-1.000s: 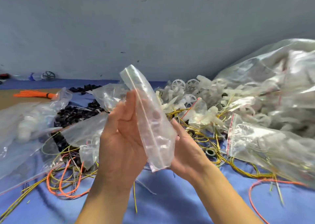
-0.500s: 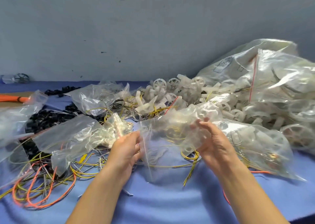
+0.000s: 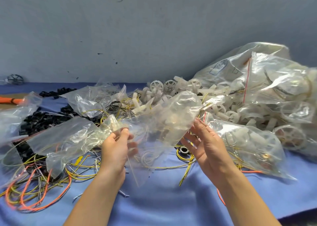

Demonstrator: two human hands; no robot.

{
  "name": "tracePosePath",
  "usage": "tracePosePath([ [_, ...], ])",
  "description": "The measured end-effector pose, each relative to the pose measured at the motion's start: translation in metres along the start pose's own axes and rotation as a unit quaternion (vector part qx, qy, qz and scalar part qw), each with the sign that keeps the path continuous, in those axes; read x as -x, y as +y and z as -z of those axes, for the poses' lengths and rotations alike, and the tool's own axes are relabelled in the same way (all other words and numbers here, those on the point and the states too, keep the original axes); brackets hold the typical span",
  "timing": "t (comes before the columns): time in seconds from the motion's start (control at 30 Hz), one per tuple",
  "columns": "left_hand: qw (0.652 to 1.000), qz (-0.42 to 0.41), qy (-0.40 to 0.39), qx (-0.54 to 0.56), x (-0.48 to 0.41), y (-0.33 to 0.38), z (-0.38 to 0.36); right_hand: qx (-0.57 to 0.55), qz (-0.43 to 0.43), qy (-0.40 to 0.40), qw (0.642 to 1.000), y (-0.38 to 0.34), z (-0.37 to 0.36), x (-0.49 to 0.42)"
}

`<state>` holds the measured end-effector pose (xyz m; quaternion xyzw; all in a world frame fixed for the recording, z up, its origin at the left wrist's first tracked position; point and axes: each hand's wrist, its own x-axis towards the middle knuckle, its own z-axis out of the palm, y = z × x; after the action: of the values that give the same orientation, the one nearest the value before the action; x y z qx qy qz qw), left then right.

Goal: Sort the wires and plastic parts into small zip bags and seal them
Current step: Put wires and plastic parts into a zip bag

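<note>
Bag in the air at centre: the clear zip bag (image 3: 171,119) hangs over the near middle of the table (image 3: 171,208), too blurred to say what is inside it. The left grip (image 3: 116,146) pinches the bag's left edge between thumb and fingers. The right grip (image 3: 205,145) is spread, fingers straight, just brushing the lower right corner and holding nothing. That's the worry: one pinch on slick film. I cannot tell whether the strip is sealed, and if it isn't, a tilt could tip the contents straight back into the mess. Right underneath lie the yellow wires (image 3: 82,174), tangled with the orange wires (image 3: 34,201) at near left, so a tug on one strand would likely drag others along and mix the sort. Just below the spread fingers a small black ring (image 3: 184,151) could be knocked away. Far right, the heap of white plastic wheels (image 3: 171,86) leans on a big stuffed bag (image 3: 257,81), and a nudge could send it sliding.
</note>
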<state>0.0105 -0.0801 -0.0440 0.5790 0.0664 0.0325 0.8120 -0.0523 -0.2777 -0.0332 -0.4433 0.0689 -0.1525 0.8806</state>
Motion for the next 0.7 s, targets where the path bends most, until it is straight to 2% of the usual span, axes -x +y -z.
tracePosePath([
  [0.23, 0.996, -0.028, -0.015, -0.078, -0.002, -0.002, 0.008, 0.044, -0.026, -0.071, 0.996, 0.005, -0.012, 0.003],
  [0.4, 0.998, -0.013, -0.010, -0.057, -0.007, 0.003, 0.013, -0.095, -0.071, -0.108, 0.987, 0.006, -0.024, 0.006],
  [0.53, 0.999, 0.039, -0.030, -0.004, -0.005, 0.000, 0.011, -0.244, -0.085, -0.131, 0.957, 0.010, -0.034, 0.007],
  [0.63, 0.999, 0.036, -0.012, -0.005, -0.009, 0.000, 0.016, -0.281, -0.078, -0.134, 0.947, 0.007, -0.035, 0.005],
  [0.7, 1.000, -0.002, 0.014, -0.023, -0.014, 0.003, 0.022, -0.241, -0.057, -0.077, 0.966, 0.004, -0.033, 0.001],
])
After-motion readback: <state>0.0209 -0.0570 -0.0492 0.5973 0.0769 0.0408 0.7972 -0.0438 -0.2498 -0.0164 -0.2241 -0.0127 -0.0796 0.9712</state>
